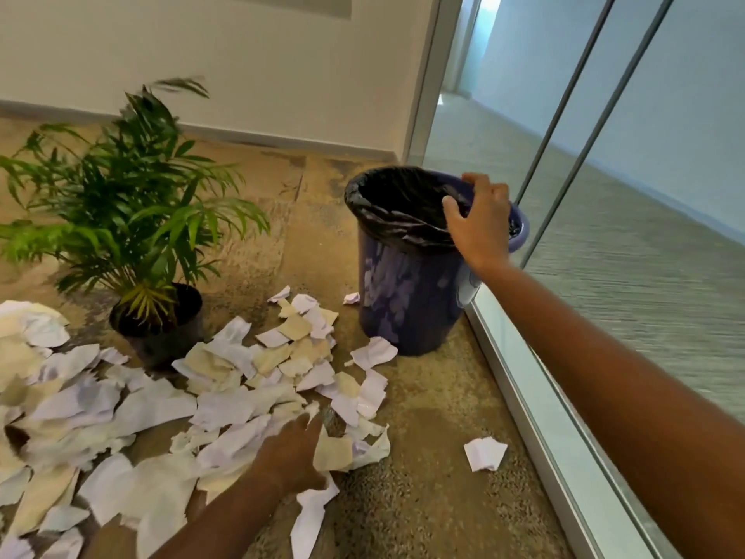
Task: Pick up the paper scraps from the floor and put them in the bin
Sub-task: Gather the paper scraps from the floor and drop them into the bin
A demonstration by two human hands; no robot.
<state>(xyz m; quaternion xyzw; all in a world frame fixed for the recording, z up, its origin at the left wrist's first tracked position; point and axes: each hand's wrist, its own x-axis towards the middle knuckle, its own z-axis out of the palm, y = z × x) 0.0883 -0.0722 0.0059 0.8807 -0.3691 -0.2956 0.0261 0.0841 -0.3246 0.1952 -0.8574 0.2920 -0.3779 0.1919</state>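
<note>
Bin (407, 300): dark blue, upright on the floor (423, 498), near the corner where the white wall (242, 54) meets the glass partition (645, 195). Its base sits just beside the partition's metal bottom frame (524, 377). A black liner (387, 211) is folded over the rim. I can't see any contents inside.

Right hand (479, 219): on the right side of the bin rim, thumb splayed wide towards the opening and fingertips bent onto the far rim. Can't tell whether it grips the rim or only rests on it. It holds no paper.

Left hand (294, 449): low at the right edge of the pile and motion-blurred. Its fingers are stretched forward and lie flat on the paper, with nothing lifted.

Paper scraps (225, 397): white and beige torn pieces on the floor. The main pile spreads from the floor's left edge across to just short of the bin.

Strays:
- 1 loose scrap (485, 453) lies apart from the pile, near the bottom frame.
- 1 crumpled piece (375, 353) is just beside the bin base.
- 1 small bit (351, 297) touches or nearly touches the bin's left side.

Potted plant (133, 203): green fronds in a black pot (169, 328), left of the bin, with scraps up against the pot.
</note>
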